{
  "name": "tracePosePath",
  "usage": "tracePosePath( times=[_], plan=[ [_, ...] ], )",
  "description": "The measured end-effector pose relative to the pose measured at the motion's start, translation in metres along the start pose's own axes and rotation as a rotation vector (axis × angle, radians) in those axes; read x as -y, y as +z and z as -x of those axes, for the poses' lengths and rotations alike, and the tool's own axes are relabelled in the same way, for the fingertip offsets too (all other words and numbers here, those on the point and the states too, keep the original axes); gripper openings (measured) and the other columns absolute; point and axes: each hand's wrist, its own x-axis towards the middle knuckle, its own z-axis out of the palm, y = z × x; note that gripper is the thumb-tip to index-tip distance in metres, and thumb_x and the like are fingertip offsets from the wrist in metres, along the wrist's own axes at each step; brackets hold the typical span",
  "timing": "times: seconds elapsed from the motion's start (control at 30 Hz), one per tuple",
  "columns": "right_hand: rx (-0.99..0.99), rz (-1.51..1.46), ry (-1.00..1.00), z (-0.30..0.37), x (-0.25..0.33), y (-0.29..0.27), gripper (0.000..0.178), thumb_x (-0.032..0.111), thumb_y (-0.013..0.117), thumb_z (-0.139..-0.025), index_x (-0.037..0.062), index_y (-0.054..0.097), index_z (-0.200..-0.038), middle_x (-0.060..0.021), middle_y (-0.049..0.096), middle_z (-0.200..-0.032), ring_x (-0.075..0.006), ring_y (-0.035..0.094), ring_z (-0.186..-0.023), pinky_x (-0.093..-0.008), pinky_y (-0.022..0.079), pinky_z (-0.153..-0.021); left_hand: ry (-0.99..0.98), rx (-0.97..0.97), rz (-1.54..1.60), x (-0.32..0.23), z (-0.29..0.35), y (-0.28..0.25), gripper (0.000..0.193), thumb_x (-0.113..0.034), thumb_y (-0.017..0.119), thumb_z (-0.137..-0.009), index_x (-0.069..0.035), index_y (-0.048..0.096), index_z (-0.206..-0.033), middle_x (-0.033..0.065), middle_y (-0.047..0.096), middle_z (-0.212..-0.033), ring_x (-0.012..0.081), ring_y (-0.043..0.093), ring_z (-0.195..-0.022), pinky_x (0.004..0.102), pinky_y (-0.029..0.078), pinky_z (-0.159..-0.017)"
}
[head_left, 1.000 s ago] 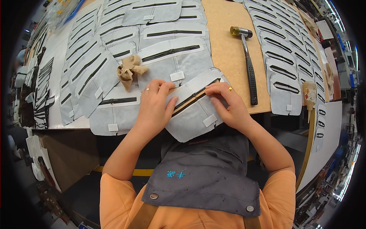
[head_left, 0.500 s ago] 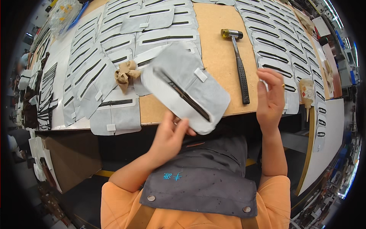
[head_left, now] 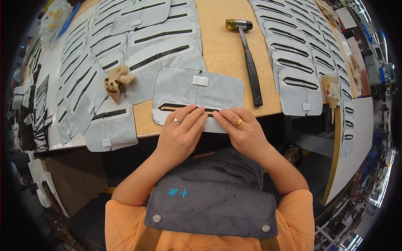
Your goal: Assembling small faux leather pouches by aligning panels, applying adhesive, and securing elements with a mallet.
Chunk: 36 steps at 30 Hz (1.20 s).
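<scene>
A grey fabric panel (head_left: 220, 90) with a small white tag (head_left: 200, 80) lies at the table's front edge. Along its near side runs a long dark slot (head_left: 169, 106) on a paler strip. My left hand (head_left: 180, 129) has its fingers bent and close together on the slot's near edge. From the other side, my right hand (head_left: 245, 130) presses its fingertips on the same edge, close to the left ones. Both hands are closed on the panel; the thumbs are partly hidden.
A hammer (head_left: 250, 62) with a yellow and black head lies beyond my right hand. Overlapping rows of similar panels (head_left: 163, 37) cover the left, more panels (head_left: 300, 90) the right. A crumpled tan cloth (head_left: 117, 82) and a glue bottle (head_left: 331, 90) are near the front.
The panel, held up and tilted in my left hand before, now lies turned on the table with its slot towards me. My right hand has come down from the right onto it.
</scene>
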Motion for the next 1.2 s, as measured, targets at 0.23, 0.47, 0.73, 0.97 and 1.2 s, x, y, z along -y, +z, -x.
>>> tracePosePath(
  times=[0.23, 0.47, 0.73, 0.97, 1.2],
  plan=[
    [0.102, 0.126, -0.005, -0.011, 0.001, -0.007, 0.048, 0.005, 0.058, -0.074, -0.0057, 0.056, -0.121, -0.0107, 0.058, -0.107, -0.0249, 0.055, -0.099, -0.0342, 0.046, -0.087, 0.040, 0.033, -0.035, 0.001, 0.002, 0.003, 0.043, -0.013, 0.067, -0.081, -0.006, 0.059, -0.123, 0.0076, 0.055, -0.130, 0.0246, 0.050, -0.122, 0.0382, 0.039, -0.095],
    [-0.253, -0.080, 0.321, -0.008, -0.012, -0.019, 0.031, -0.003, 0.057, -0.083, -0.0010, 0.055, -0.113, -0.0169, 0.058, -0.101, -0.0333, 0.055, -0.095, -0.0399, 0.047, -0.083, -0.075, -0.042, -0.123, -0.016, -0.007, 0.013, 0.042, -0.019, 0.068, -0.082, -0.004, 0.059, -0.120, 0.0103, 0.054, -0.128, 0.0277, 0.050, -0.118, 0.0366, 0.041, -0.091],
    [-0.092, -0.093, 0.319, -0.007, -0.018, -0.017, 0.027, 0.001, 0.061, -0.083, 0.0007, 0.056, -0.109, -0.0135, 0.059, -0.097, -0.0306, 0.056, -0.094, -0.0393, 0.046, -0.082, -0.178, 0.049, 0.030, -0.021, -0.042, 0.011, 0.030, -0.012, 0.066, -0.080, -0.003, 0.055, -0.107, 0.0127, 0.052, -0.103, 0.0302, 0.051, -0.096, 0.0413, 0.039, -0.081],
    [-0.037, -0.194, 0.312, -0.013, -0.025, -0.023, 0.018, 0.000, 0.059, -0.083, 0.0011, 0.057, -0.101, -0.0111, 0.059, -0.095, -0.0300, 0.056, -0.093, -0.0399, 0.046, -0.081, -0.131, 0.206, 0.314, 0.003, -0.060, 0.008, 0.027, -0.002, 0.061, -0.081, -0.007, 0.059, -0.108, 0.0086, 0.055, -0.097, 0.0268, 0.051, -0.091, 0.0383, 0.036, -0.082],
    [0.007, -0.097, 0.229, -0.005, -0.024, -0.022, 0.018, -0.002, 0.060, -0.077, 0.0011, 0.059, -0.094, -0.0101, 0.059, -0.097, -0.0296, 0.057, -0.092, -0.0380, 0.046, -0.081, 0.118, 0.177, 0.244, 0.013, -0.057, 0.010, 0.038, 0.006, 0.058, -0.074, -0.010, 0.063, -0.108, 0.0055, 0.053, -0.092, 0.0243, 0.051, -0.086, 0.0358, 0.033, -0.074]
  ],
)
